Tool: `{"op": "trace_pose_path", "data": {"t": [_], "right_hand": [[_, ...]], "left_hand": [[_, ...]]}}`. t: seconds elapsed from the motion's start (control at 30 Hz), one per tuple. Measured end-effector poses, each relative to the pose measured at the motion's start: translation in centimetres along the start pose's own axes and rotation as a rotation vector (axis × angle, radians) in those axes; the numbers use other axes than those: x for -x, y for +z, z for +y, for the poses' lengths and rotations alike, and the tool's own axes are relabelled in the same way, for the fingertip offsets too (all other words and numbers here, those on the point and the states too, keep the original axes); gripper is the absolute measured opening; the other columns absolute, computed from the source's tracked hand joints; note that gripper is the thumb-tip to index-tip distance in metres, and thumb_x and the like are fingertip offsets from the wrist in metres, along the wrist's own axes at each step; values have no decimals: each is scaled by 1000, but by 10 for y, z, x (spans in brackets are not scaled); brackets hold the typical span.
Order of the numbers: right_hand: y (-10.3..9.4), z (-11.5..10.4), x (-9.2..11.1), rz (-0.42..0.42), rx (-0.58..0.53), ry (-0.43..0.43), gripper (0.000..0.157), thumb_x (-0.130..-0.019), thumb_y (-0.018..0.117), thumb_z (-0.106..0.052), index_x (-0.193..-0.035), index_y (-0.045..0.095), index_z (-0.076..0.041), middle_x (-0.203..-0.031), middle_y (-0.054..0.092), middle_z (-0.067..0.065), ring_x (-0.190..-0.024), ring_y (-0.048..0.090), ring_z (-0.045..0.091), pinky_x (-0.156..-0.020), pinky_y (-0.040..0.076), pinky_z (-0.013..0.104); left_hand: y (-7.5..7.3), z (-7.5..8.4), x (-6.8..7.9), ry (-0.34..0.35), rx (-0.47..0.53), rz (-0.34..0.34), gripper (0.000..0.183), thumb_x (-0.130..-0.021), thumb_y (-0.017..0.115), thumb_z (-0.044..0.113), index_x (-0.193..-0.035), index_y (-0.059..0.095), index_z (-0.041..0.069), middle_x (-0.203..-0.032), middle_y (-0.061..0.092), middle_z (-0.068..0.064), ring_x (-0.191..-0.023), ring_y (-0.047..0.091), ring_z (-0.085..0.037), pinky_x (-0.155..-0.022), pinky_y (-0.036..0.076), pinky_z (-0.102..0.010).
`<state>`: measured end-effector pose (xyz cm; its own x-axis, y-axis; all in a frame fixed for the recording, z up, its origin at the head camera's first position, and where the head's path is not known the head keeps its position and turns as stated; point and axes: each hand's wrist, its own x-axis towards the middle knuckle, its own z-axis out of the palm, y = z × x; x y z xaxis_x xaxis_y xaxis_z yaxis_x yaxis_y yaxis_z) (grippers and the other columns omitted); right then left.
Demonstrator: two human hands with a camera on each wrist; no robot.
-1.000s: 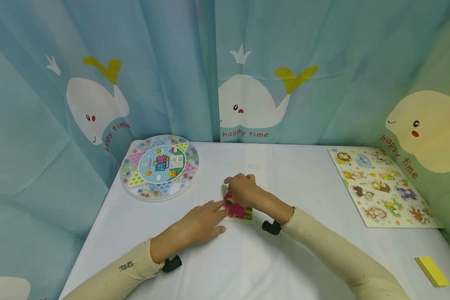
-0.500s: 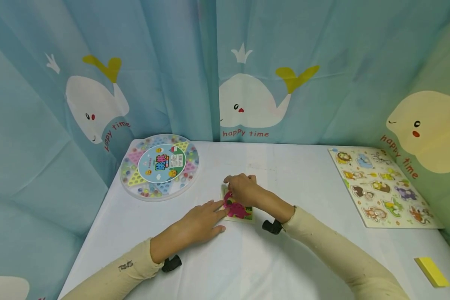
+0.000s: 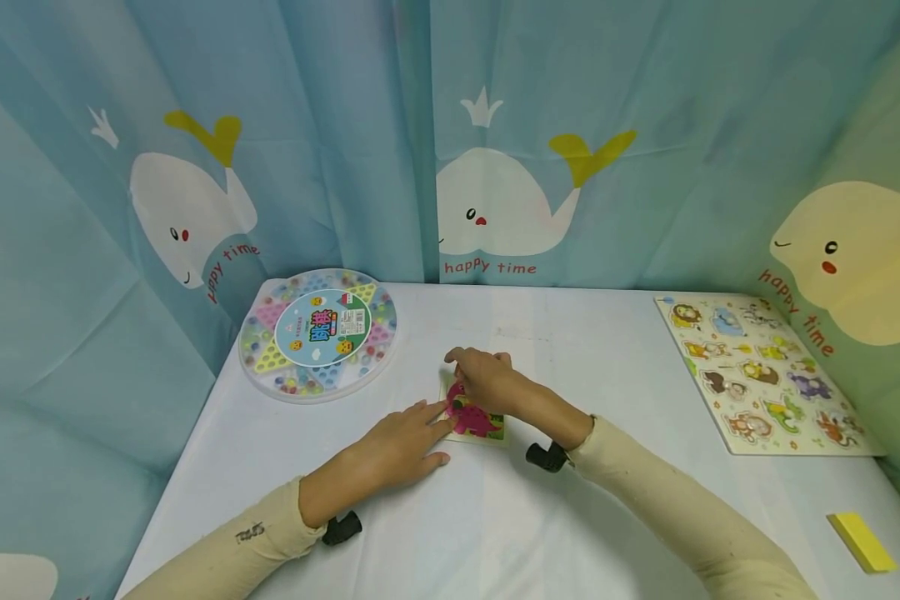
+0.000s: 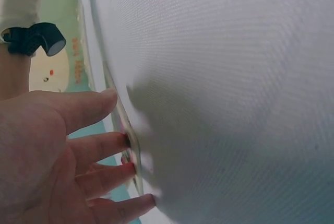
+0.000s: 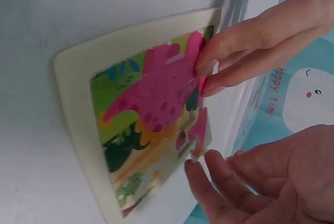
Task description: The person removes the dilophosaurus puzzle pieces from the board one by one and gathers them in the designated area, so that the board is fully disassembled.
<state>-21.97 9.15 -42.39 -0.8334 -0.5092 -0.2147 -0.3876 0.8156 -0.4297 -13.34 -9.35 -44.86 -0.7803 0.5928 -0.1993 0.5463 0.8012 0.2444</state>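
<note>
A small dinosaur jigsaw puzzle (image 3: 477, 425) in a pale frame lies mid-table, with a pink dinosaur on a green and yellow scene. My left hand (image 3: 397, 446) reaches in from the left. Its straight fingertips (image 5: 209, 62) press on the pink body in the right wrist view. At the head end of the picture, my right hand (image 5: 261, 182) pinches the edge of a pink puzzle piece (image 5: 197, 129), which stands tilted up from its neighbours. In the head view the right hand (image 3: 487, 379) covers the puzzle's upper part.
A round Chinese checkers set (image 3: 318, 333) with coloured marbles lies at the back left. On the right are an animal peg puzzle board (image 3: 768, 375) and, nearer, a yellow block (image 3: 862, 542). A blue whale-print curtain (image 3: 330, 125) hangs around the white table.
My right hand's fingers shift very slightly at the puzzle's top edge. My left hand and the puzzle keep their places.
</note>
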Motion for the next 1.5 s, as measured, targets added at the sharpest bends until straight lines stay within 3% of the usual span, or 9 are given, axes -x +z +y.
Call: {"op": "trace_pose_path", "data": {"t": [0.23, 0.37, 0.57, 0.7, 0.93, 1.17, 1.37, 1.5], "right_hand": [[9, 9, -1, 46, -35, -41, 33, -103, 66, -6, -136, 63, -5, -115, 68, 10, -110, 67, 27, -101, 47, 59], [12, 14, -2, 58, -57, -60, 26, -100, 71, -5, -127, 69, -3, -114, 66, 11, -108, 66, 27, -101, 54, 50], [6, 21, -1, 35, -179, -69, 14, -99, 71, -2, -113, 70, -2, -104, 68, 9, -98, 63, 22, -91, 58, 38], [-4, 29, 5, 29, -221, -86, 15, -101, 68, -3, -116, 67, -6, -100, 68, 7, -93, 62, 21, -86, 57, 36], [-26, 58, 21, 84, -266, -81, 7, -102, 69, -7, -107, 67, -3, -105, 70, 10, -102, 68, 26, -88, 58, 40], [-46, 99, 38, 98, -276, -59, 7, -103, 65, -5, -103, 72, -4, -100, 73, 9, -93, 70, 23, -81, 56, 37], [-48, 126, 48, 76, -267, -13, 9, -103, 65, -5, -103, 74, -4, -100, 72, 9, -94, 65, 22, -81, 56, 35], [-46, 135, 51, 74, -280, -50, 8, -101, 65, -2, -102, 73, -1, -97, 71, 10, -91, 63, 21, -80, 55, 34]], "left_hand": [[0, 0, 0, -3, 14, -3, 54, -106, 65, 40, -152, 58, 12, -164, 46, -12, -149, 46, -39, -114, 47, -55], [0, 1, 0, -2, 14, -3, 54, -106, 64, 39, -152, 58, 12, -164, 46, -12, -149, 46, -39, -114, 47, -55], [-1, 2, -1, 2, 17, -4, 55, -106, 64, 38, -152, 57, 11, -164, 45, -13, -150, 45, -39, -115, 46, -55], [-1, 3, -1, -2, 16, -11, 54, -106, 65, 38, -152, 57, 11, -166, 44, -11, -150, 44, -38, -116, 46, -54], [-2, 4, -1, -26, 47, -25, 56, -104, 67, 37, -153, 56, 12, -167, 41, -10, -152, 42, -37, -116, 45, -56], [0, 5, 1, -40, 88, -25, 61, -102, 70, 38, -155, 53, 12, -170, 37, -10, -155, 37, -39, -119, 40, -59], [5, 4, 5, -33, 130, -19, 65, -102, 71, 39, -157, 50, 11, -171, 33, -11, -156, 33, -41, -120, 36, -65], [7, 3, 5, -22, 128, -12, 68, -102, 70, 41, -159, 48, 11, -172, 32, -11, -157, 32, -42, -119, 35, -66]]}}
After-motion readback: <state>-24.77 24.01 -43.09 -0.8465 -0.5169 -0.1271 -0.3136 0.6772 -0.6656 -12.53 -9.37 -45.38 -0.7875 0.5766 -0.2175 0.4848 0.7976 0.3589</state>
